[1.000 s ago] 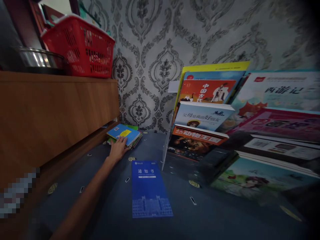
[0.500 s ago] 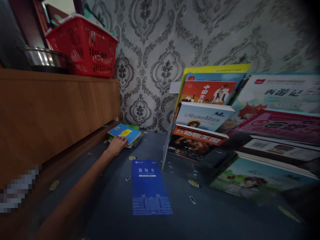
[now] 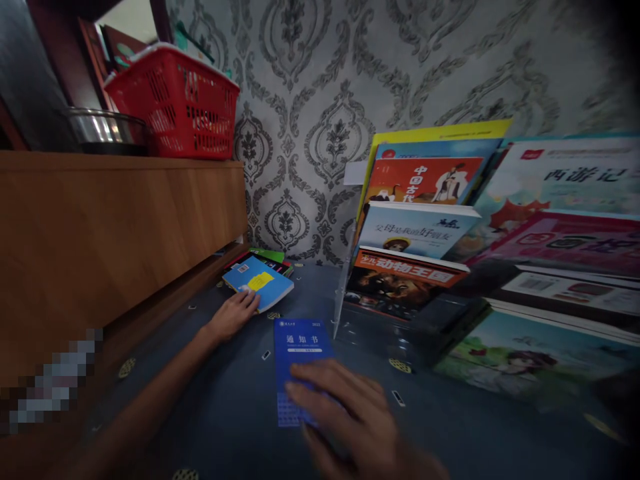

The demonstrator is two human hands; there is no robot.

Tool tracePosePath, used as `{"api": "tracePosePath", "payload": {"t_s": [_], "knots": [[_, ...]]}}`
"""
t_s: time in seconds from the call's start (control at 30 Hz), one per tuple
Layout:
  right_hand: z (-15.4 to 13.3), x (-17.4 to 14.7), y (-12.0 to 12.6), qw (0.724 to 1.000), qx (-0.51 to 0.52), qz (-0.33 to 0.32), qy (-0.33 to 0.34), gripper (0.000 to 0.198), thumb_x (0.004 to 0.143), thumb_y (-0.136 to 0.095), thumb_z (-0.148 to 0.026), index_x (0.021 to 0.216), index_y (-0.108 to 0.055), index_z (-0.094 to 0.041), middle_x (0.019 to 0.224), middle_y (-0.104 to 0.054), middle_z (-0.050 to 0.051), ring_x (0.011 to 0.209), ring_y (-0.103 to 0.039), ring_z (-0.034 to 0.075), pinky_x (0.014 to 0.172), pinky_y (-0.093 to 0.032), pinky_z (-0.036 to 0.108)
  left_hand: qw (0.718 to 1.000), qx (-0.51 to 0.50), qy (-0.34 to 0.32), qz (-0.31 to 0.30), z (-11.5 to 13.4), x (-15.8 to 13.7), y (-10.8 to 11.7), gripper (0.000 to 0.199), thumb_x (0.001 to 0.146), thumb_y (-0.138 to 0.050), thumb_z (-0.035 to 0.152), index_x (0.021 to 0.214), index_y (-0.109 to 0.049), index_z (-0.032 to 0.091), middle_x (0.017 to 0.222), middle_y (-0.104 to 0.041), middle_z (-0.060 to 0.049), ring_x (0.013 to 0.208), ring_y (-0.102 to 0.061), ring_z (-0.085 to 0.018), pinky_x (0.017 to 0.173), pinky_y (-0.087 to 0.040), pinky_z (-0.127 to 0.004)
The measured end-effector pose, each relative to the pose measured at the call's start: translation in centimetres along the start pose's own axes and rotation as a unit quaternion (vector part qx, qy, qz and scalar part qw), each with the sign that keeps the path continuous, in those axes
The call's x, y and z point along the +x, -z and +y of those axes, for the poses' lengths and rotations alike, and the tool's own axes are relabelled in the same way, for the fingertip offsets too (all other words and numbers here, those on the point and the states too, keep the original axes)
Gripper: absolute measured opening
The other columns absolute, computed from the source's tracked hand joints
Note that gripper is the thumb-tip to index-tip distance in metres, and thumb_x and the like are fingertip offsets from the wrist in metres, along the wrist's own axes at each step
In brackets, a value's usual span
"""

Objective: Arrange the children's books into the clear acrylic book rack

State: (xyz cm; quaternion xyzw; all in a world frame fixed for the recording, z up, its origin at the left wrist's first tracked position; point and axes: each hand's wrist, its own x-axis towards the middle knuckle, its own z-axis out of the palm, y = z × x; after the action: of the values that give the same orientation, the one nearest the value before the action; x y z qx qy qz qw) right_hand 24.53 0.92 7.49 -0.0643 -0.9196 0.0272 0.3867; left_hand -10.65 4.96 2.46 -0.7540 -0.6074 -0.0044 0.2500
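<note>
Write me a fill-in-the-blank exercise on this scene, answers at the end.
1. The left hand touches a light-blue book with a ____ patch on its cover.
2. Partly hiding the leaflet from view is the person's ____ hand.
3. On the wooden cabinet, beside the metal bowl, sits a red ____.

Missing words: yellow; right; basket.

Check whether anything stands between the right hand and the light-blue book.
Nothing upright stands between the right hand and the light-blue book. The dark-blue booklet lies flat along that path, and the left hand covers part of the book's near edge.
</note>
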Motion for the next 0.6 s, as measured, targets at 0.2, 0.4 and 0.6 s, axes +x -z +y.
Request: {"api": "tracePosePath", "payload": {"t_s": [0.2,0.4,0.6], "knots": [[2.1,3.5,-3.3,0.992,0.040,-0.094,-0.077,0.037,0.096,-0.051,-0.026,0.132,-0.058,-0.021,0.138,-0.060,0.012,0.129,-0.056,0.024,0.108,-0.048,0.046,0.999,0.005,-0.041,0.020,4.5,-4.9,1.1,0.039,0.099,-0.045,0.022,0.137,-0.049,0.013,0.130,-0.063,-0.014,0.124,-0.057,-0.025,0.102,-0.047,-0.038],[3.4,0.5,-5.9,0.967,0.083,-0.163,-0.180,0.046,0.100,-0.044,-0.041,0.141,-0.053,-0.021,0.148,-0.051,0.013,0.138,-0.046,0.026,0.114,-0.042,0.047,0.995,0.011,-0.090,0.041,12.6,-7.2,6.2,0.023,0.098,-0.048,0.022,0.114,-0.060,0.012,0.102,-0.070,-0.011,0.090,-0.066,-0.023,0.078,-0.053,-0.036],[4.2,-1.9,-7.7,0.951,0.128,-0.181,-0.214,0.045,0.102,-0.038,-0.040,0.140,-0.055,-0.021,0.145,-0.055,0.011,0.136,-0.049,0.024,0.114,-0.042,0.046,0.983,-0.134,-0.086,0.090,18.7,-7.2,8.6,0.027,0.095,-0.054,0.044,0.095,-0.061,0.017,0.087,-0.069,-0.004,0.086,-0.065,-0.021,0.076,-0.053,-0.036]]}}
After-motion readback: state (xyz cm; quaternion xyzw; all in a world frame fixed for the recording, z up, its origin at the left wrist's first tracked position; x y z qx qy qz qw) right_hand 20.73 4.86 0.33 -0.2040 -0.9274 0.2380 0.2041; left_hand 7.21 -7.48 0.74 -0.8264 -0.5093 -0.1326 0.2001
